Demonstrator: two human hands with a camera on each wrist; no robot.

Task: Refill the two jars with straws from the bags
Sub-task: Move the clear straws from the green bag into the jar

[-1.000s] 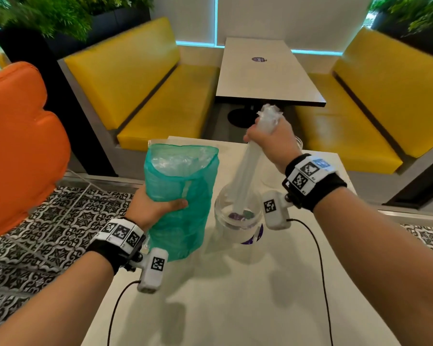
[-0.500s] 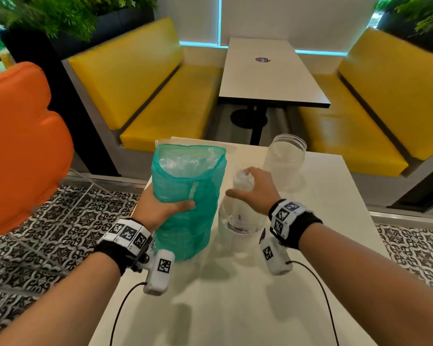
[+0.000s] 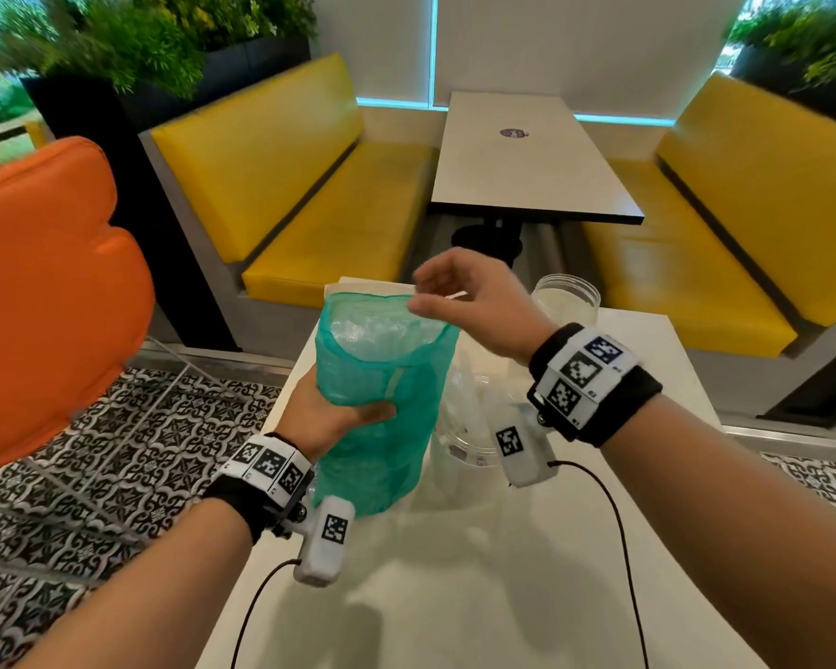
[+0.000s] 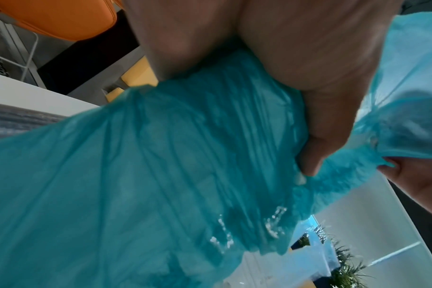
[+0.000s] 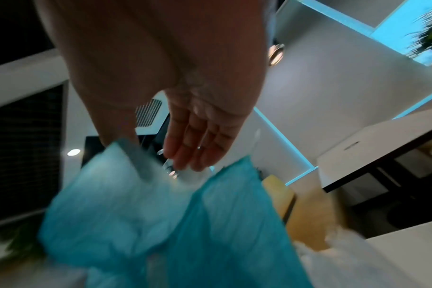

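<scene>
My left hand grips the teal plastic bag around its middle and holds it upright on the white table. In the left wrist view the left hand has its fingers curled into the bag. Clear wrapped straws show in the bag's open mouth. My right hand hovers over that mouth, fingers relaxed and empty. The right wrist view shows the right hand just above the bag. A near clear jar stands right of the bag, partly hidden by my right wrist. A second clear jar stands farther back.
Cables run from both wrist cameras across the table. An orange chair stands to the left over patterned floor tiles. Yellow benches and another table lie beyond the table's far edge.
My right hand pushed a bundle of straws down into the near jar, let it go, then rose and moved left above the bag's mouth. The left hand kept its grip on the bag.
</scene>
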